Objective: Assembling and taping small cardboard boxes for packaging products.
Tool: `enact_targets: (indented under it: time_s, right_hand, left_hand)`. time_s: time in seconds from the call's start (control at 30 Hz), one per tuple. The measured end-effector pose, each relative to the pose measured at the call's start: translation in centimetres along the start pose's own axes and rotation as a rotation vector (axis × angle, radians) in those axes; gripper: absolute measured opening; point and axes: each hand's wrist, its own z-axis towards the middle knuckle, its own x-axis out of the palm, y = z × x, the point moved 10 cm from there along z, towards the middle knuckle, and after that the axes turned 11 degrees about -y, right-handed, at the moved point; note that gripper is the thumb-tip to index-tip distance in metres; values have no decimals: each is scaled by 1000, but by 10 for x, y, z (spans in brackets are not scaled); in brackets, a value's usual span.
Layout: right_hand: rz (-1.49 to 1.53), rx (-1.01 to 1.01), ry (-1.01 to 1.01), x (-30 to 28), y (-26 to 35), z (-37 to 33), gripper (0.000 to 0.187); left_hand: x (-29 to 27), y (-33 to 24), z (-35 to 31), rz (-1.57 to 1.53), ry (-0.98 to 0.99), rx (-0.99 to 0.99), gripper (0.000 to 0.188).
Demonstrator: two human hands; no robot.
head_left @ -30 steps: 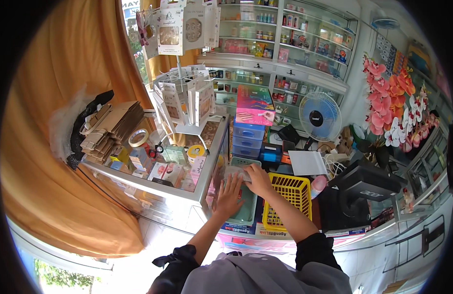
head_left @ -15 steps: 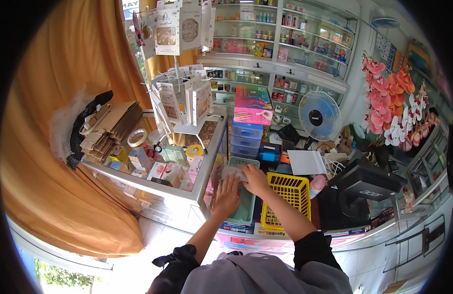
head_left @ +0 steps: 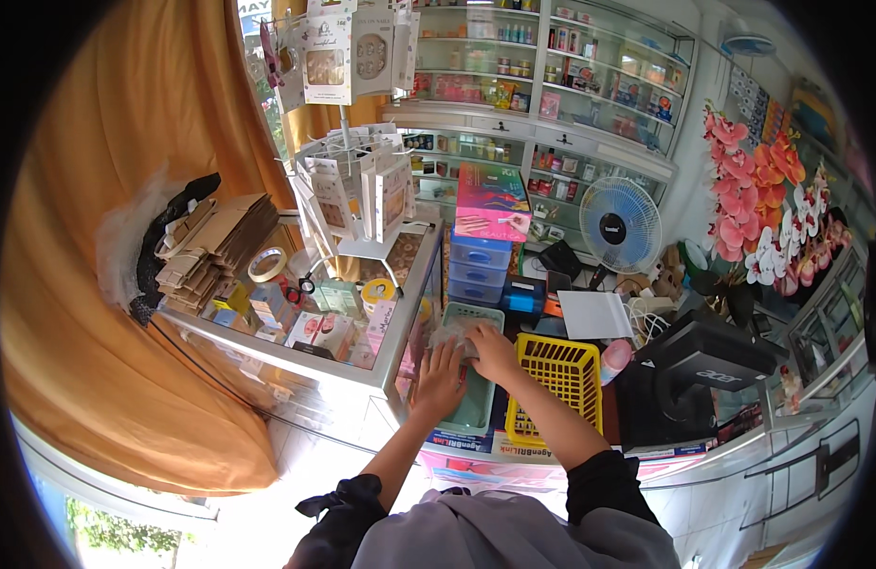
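Both my hands are over a long pale green plastic basket (head_left: 474, 410) on the counter. A crumpled piece of clear plastic, perhaps a bag (head_left: 447, 333), sits between them above the basket. My left hand (head_left: 440, 381) lies along its near side, fingers stretched forward and touching it. From the right, my right hand (head_left: 495, 353) curls its fingers over the plastic. What the plastic contains, if anything, is too small to make out. Right beside my right forearm stands a yellow slatted basket (head_left: 591, 379).
Blue drawers (head_left: 477, 256) under a pink box (head_left: 492, 201) stand behind the green basket. A glass case (head_left: 362, 372) to the left carries folded cardboard (head_left: 220, 242), tape (head_left: 267, 265) and a card rack (head_left: 348, 190). A monitor (head_left: 713, 346), pink bottle (head_left: 614, 359) and fan (head_left: 620, 223) are right.
The clear plastic bunches up slightly higher between my hands. My hands stay in nearly the same place, and the whole view has shifted very slightly.
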Motion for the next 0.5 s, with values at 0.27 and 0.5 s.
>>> enact_targets:
  time_s: [0.27, 0.5]
  right_hand:
    - [-8, -15, -25, -3, 4, -4, 48]
    - [5, 16, -23, 0, 1, -6, 44]
  left_hand:
    - [-7, 1, 2, -96, -68, -21, 56]
    - [-3, 2, 0, -50, -51, -21, 54]
